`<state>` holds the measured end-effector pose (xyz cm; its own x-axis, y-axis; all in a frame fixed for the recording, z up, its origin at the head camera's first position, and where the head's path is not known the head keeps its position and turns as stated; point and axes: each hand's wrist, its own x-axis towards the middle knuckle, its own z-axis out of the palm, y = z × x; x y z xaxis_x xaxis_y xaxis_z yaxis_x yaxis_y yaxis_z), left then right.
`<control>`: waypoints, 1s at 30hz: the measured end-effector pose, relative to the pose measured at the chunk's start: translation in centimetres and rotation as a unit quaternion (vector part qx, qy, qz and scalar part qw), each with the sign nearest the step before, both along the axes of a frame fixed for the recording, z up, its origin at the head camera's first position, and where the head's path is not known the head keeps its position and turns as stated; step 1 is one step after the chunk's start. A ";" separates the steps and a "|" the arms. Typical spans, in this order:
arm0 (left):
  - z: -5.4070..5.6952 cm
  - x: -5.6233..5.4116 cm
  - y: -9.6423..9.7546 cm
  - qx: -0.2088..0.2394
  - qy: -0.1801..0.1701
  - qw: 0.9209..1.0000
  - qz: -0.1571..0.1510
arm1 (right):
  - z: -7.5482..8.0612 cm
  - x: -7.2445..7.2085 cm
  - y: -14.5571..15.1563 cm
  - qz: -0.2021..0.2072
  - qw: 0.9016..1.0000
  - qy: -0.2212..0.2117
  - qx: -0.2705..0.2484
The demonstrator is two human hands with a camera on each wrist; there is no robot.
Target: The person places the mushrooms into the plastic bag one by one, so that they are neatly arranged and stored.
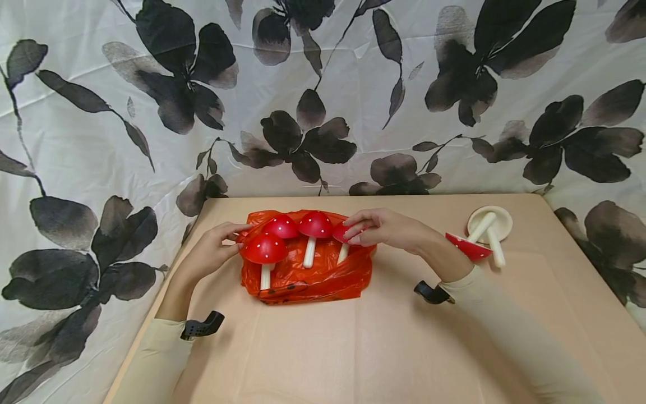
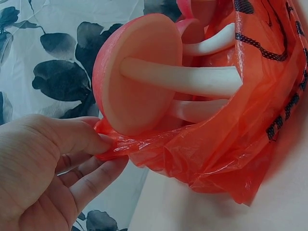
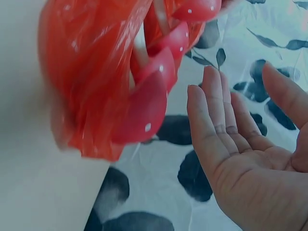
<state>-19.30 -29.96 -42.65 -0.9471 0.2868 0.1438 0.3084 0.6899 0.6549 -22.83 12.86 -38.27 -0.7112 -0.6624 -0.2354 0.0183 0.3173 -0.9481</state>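
Firstly, left hand (image 1: 217,252): thumb and fingertips pinching the gathered left edge of a thin, glossy orange-red plastic bag with black printed marks (image 1: 328,287); the pinch presumably holds the mouth spread. Right hand (image 1: 386,229): unclenched, fingers extended, gripping nothing; close by the bag's right end, a gap showing in the right wrist view, perhaps placed there to steady that side.

Container: the bag, lying on the left half of the bench (image 1: 404,353), towards its far edge, mouth facing up. Contents visible: four toy-like mushrooms with red, white-spotted domed caps and cream stems: one at left, nearest (image 1: 264,248); one behind it (image 1: 281,226); one in the middle (image 1: 315,224); one at right (image 1: 343,231), partly covered by the right hand's fingers. Caps lie farthest, stems point nearer, an arrangement likely due to the wide caps resting along the rim. Anything deeper: not visible.

Outside the bag, far right: two matching mushrooms, one showing its red cap (image 1: 468,248), one its cream underside (image 1: 502,224), stems crossing or close.

Beyond: white cloth with dark floral print (image 1: 373,112).
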 end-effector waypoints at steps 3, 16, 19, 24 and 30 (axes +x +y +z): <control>0.0 0.1 0.0 0.000 0.002 1.000 0.000 | 0.2 0.0 1.0 0.001 1.000 0.007 -0.004; 0.0 0.0 -0.1 -0.001 0.001 1.000 0.000 | 0.1 -0.3 5.6 -0.002 0.997 0.064 0.044; 0.0 0.0 -0.1 -0.001 0.001 1.000 0.000 | -0.1 -0.5 6.8 -0.002 0.996 0.073 0.059; 0.0 0.0 0.0 -0.008 0.003 1.000 -0.001 | -0.5 -1.1 8.8 -0.003 0.994 0.087 0.064; -0.2 -0.1 0.0 -0.004 0.001 1.000 0.001 | 0.0 -1.2 11.3 -0.027 0.991 0.096 0.092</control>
<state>-19.40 -29.98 -42.80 -0.9473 0.2867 0.1429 0.3085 0.6958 0.6486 -24.05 24.12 -38.24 -0.7875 -0.5812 -0.2052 -0.1362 0.4887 -0.8618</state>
